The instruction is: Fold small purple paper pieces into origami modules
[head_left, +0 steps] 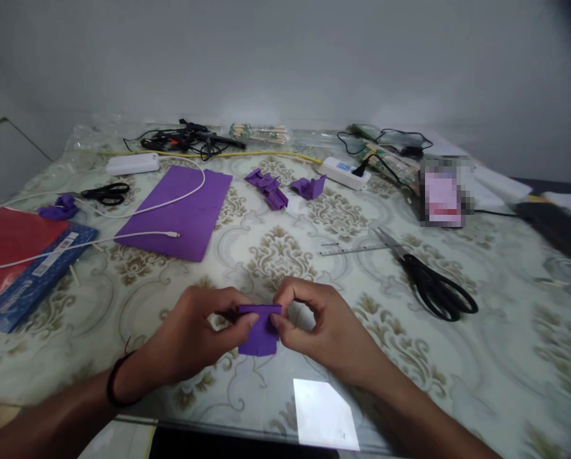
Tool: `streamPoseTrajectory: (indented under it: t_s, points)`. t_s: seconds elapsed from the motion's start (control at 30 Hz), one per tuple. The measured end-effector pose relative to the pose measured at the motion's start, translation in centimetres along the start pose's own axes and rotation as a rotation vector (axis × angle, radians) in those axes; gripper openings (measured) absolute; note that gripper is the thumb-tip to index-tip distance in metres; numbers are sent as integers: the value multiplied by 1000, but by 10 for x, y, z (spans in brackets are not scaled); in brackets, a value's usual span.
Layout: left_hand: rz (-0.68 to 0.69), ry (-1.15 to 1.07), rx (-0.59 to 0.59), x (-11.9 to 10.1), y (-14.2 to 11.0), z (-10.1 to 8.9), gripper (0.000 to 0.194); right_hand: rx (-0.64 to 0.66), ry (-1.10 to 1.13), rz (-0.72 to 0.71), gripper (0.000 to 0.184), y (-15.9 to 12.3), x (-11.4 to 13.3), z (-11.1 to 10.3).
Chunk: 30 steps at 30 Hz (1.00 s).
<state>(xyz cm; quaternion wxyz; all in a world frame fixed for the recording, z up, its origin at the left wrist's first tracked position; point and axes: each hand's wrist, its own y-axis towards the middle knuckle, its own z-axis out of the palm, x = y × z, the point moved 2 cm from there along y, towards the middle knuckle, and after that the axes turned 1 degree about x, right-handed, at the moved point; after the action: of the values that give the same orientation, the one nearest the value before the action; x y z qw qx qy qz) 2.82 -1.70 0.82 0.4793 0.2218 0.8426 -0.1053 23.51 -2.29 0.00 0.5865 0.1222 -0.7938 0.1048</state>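
Between my two hands is a small piece of purple paper [258, 341] with a narrow fold along its top edge. My left hand [204, 322] pinches its left top corner between thumb and fingers. On the right corner, my right hand [317, 315] has a matching pinch. Beyond them lie several folded purple paper pieces [269, 189] and one more folded purple piece [310, 186]. Large purple sheets [178, 210] rest to the left. Black-handled scissors [433, 284] lie open on the right, their tips over a clear ruler [355, 250].
A red and blue packet [22, 255] sits at far left, crossed by a white cable [123, 237]. A second pair of scissors [106, 193] lies near a white adapter [133, 164]. Toward the wall are tangled black cords [190, 139], a power strip [344, 172] and a blurred phone [442, 194].
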Motion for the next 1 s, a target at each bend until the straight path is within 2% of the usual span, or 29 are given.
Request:
streamPoseTrajectory:
  t_s: [0.17,0.4,0.57,0.77,0.83,0.9,1.0]
  points:
    - [21,13,-3,1,0,3,12,16,-56,-39,10,-1,2,7]
    - [-11,27,14,2,-2,5,7,-36,-101,-110,10,-3,5,10]
    - [-10,10,-60,-4,1,-7,12,-78,-97,-89,10,-3,7,2]
    - [-102,-83,-163,2,5,-23,11,-206,-8,-107,10,-1,-1,-13]
    - [-105,-153,-140,4,6,-21,15,-220,13,-159,8,-1,-1,-12]
    - [-90,-198,-61,3,6,-15,22,-205,3,-209,7,-2,1,-9]
    - [-27,-113,20,0,5,-5,27,-157,-49,-239,8,-2,4,-3]
